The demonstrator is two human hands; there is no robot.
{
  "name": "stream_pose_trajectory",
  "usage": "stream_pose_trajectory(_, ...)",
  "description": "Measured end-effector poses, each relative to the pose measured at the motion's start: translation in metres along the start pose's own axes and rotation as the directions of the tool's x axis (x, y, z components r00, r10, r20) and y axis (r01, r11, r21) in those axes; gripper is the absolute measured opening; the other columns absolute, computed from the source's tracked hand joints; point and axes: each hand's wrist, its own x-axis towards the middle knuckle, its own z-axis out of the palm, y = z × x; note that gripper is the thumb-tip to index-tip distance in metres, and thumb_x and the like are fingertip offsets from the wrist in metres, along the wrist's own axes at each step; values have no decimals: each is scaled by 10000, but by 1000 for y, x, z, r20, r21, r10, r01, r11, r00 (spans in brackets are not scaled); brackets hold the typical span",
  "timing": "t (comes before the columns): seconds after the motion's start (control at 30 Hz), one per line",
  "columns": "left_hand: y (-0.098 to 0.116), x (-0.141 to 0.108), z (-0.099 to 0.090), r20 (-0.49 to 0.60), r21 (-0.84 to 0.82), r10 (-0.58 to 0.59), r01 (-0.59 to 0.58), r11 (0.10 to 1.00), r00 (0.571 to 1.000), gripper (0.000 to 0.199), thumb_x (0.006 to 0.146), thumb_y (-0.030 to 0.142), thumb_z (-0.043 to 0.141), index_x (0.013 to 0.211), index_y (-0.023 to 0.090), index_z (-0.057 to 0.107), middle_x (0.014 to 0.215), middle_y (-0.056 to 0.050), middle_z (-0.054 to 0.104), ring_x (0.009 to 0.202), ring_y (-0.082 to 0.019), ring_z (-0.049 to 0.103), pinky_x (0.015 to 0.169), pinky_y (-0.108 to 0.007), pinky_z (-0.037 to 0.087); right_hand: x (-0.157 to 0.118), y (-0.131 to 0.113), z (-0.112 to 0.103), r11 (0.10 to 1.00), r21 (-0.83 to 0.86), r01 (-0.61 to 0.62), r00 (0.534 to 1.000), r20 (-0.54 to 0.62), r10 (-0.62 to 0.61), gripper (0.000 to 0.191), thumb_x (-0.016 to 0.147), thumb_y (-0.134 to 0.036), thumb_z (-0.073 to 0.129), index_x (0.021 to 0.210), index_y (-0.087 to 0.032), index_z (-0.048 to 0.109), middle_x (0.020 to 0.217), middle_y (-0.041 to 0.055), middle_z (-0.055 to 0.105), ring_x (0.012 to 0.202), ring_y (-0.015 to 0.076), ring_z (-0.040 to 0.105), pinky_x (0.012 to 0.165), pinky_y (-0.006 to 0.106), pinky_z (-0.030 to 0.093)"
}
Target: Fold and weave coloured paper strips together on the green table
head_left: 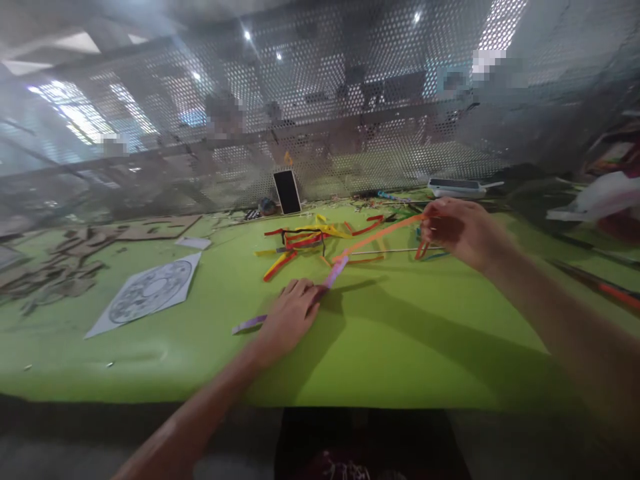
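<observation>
My left hand (291, 316) is closed over a purple strip (336, 272) low over the green table (400, 360); the strip sticks out on both sides of the hand. Raised at the right, my right hand (453, 230) pinches the far end of an orange strip (384, 233). That strip slants down to the left and meets the purple one, where the join is too blurred to make out. Behind them lies a loose pile of red, yellow and black strips (303, 239). A thin stick (390, 251) lies beyond the purple strip.
A paper with a printed round pattern (153, 288) and brown cardboard scraps (65, 277) lie at the left. A phone (287, 191) leans upright at the back, before a perforated metal screen (320, 100). A white device (457, 187) and an orange-and-black tool (610, 290) are at the right.
</observation>
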Motion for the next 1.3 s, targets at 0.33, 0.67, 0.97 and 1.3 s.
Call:
stream_pose_trajectory(0.33, 35, -35, 1, 74, -131, 89, -79, 988, 993, 449, 965, 247, 521, 1411, 202, 496, 1443, -118, 519, 1410, -261, 400, 1170, -506, 364, 0, -10, -3, 997, 66, 50, 996, 69, -55, 100, 786, -277, 699, 800, -185, 664, 726, 11, 613, 671, 111, 563, 593, 230, 454)
stream_pose_trajectory(0.67, 19, 10, -24, 181, -510, 431, -290, 810, 884, 87, 888, 177, 647, 897, 216, 725, 1415, -98, 567, 1399, -252, 459, 1101, -451, 464, 1, -18, -11, 990, 29, 137, 990, 37, -138, 224, 891, -416, 606, 710, -287, 572, 681, -21, 541, 648, 118, 494, 578, 236, 442)
stream_pose_trajectory(0.97, -7, -19, -62, -266, -273, 299, -369, 888, 917, 162, 890, 77, 593, 1000, 191, 631, 1014, -72, 655, 1076, -205, 603, 968, -397, 512, 13, 28, -30, 983, -153, -103, 945, 293, 145, 129, 739, -282, 800, 849, -237, 749, 725, 13, 686, 656, 156, 620, 587, 274, 476)
stream_pose_trajectory(1.3, 19, -57, -6, -163, -105, 273, -292, 951, 948, 230, 1004, 133, 441, 1052, 172, 662, 933, -56, 672, 867, -166, 600, 782, -289, 521, 11, 58, -11, 818, -553, -158, 808, 404, 430, 254, 753, -359, 799, 886, -150, 741, 775, 40, 720, 650, 117, 613, 588, 232, 471)
